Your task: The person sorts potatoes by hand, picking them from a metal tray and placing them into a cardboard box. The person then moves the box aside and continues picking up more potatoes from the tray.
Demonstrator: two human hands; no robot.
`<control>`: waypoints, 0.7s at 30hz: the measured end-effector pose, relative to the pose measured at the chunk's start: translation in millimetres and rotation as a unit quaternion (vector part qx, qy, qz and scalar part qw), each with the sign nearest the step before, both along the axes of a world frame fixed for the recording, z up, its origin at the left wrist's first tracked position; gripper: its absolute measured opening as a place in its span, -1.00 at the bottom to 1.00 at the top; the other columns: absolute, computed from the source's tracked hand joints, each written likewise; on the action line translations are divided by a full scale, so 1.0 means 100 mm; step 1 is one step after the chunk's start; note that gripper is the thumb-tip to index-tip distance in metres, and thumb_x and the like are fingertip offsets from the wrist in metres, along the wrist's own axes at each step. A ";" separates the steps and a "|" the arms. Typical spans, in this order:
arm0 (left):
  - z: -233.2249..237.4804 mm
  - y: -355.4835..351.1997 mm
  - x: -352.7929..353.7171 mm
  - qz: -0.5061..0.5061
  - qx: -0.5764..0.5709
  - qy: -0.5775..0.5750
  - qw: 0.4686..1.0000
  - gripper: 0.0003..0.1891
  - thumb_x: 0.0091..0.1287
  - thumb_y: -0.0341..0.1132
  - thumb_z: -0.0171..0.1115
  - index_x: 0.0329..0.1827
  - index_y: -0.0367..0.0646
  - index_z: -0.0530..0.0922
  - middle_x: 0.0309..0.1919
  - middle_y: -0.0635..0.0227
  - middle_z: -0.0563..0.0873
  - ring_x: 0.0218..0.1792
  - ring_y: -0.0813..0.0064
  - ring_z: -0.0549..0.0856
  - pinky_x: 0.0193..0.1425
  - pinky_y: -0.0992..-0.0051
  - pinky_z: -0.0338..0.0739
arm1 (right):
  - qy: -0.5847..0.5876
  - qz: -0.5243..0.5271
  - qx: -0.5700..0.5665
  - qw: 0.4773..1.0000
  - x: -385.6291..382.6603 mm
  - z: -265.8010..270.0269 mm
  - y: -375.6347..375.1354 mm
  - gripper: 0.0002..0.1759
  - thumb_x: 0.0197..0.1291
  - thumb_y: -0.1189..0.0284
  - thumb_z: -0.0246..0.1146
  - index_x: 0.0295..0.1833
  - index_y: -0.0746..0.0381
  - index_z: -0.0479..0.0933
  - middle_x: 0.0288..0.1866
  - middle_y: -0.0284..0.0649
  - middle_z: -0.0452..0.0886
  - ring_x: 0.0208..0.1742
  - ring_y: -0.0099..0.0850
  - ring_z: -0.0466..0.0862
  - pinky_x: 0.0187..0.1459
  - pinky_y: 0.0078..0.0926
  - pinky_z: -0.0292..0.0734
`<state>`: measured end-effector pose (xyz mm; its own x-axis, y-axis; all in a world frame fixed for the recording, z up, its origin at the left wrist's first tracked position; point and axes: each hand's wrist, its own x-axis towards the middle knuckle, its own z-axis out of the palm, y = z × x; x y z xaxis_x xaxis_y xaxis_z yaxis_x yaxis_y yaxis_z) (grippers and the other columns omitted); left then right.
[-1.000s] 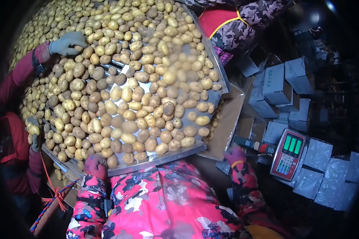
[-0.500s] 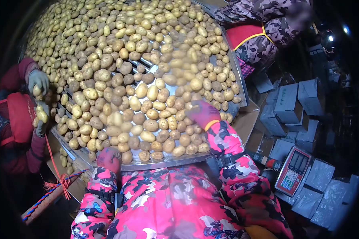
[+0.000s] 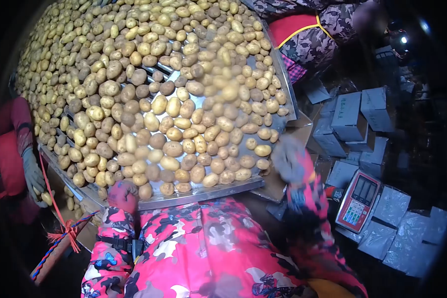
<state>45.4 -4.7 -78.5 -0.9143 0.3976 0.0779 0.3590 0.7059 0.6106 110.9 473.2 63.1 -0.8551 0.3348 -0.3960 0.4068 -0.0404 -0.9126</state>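
A great spread of potatoes (image 3: pixel 173 148) covers a metal sorting table (image 3: pixel 203 194), with bare metal showing in places. My left hand (image 3: pixel 123 195), in a reddish glove, rests at the table's front left edge beside the nearest potatoes. Its fingers are curled closed, and whatever may be inside them is hidden. Past the table's right front corner is my right hand (image 3: pixel 290 159), gloved and smeared by motion. It is apart from the potatoes, over the cardboard at that side; its fingers and anything in them cannot be made out.
On the left, a co-worker's gloved hand (image 3: pixel 33 176) holds a potato low beside the table. Another person in camouflage (image 3: pixel 313 44) stands at the far right. Stacked cartons (image 3: pixel 350 116) and a red scale (image 3: pixel 358 201) are on the right. A roped pole (image 3: pixel 59 248) juts in lower left.
My right hand has moved from among the potatoes to the right, off the table's edge. My left hand stays at the front edge. The left co-worker's hand has dropped lower. The view has shifted slightly.
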 end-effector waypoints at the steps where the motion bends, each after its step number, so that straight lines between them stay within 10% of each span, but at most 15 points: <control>1: 0.01 0.02 -0.01 0.001 0.006 0.005 1.000 -0.85 0.10 -0.55 0.10 -0.43 -0.09 0.60 -0.37 0.17 0.68 -0.31 0.03 0.69 -0.24 0.17 0.55 | -0.022 0.004 0.058 0.998 0.38 -0.07 0.09 -0.58 0.36 0.44 0.23 0.29 0.33 0.49 -0.04 -0.18 0.62 0.00 -0.28 0.66 0.01 -0.41 0.58; 8: -0.10 -0.07 0.00 0.005 -0.018 -0.006 1.000 -0.85 0.08 -0.53 0.08 -0.43 -0.10 0.60 -0.37 0.16 0.65 -0.30 0.01 0.67 -0.23 0.16 0.55 | -0.320 0.145 0.460 0.815 2.62 -1.25 0.31 -0.31 0.22 0.22 0.38 0.42 0.24 0.41 0.26 0.07 0.52 0.24 0.02 0.54 0.25 -0.05 0.48; 12: -0.21 -0.14 0.00 -0.014 0.002 -0.011 1.000 -0.81 0.09 -0.58 0.05 -0.41 -0.11 0.61 -0.33 0.17 0.67 -0.27 0.03 0.68 -0.19 0.18 0.57 | -0.094 0.061 0.611 0.784 1.48 -1.16 0.43 -0.04 0.00 0.02 0.50 0.49 0.18 0.36 0.43 0.23 0.36 0.43 0.23 0.35 0.40 0.17 0.32; 16: -0.10 -0.04 0.04 0.012 -0.018 0.001 1.000 -0.79 0.08 -0.59 0.04 -0.41 -0.09 0.62 -0.34 0.18 0.67 -0.28 0.04 0.68 -0.20 0.19 0.57 | 0.038 0.141 0.579 0.802 0.37 -1.14 -0.39 -0.21 -0.04 0.02 0.48 0.31 0.12 0.50 0.38 0.02 0.47 0.43 0.08 0.40 0.33 0.06 0.41; 21: -0.08 -0.06 0.04 0.005 -0.008 0.008 1.000 -0.82 0.06 -0.54 0.08 -0.39 -0.09 0.64 -0.36 0.16 0.65 -0.27 0.01 0.67 -0.17 0.14 0.55 | -0.028 0.167 0.634 0.755 0.65 -1.36 0.03 -0.39 -0.01 -0.04 0.44 0.14 0.01 0.65 0.40 -0.04 0.47 0.41 0.08 0.40 0.31 0.17 0.36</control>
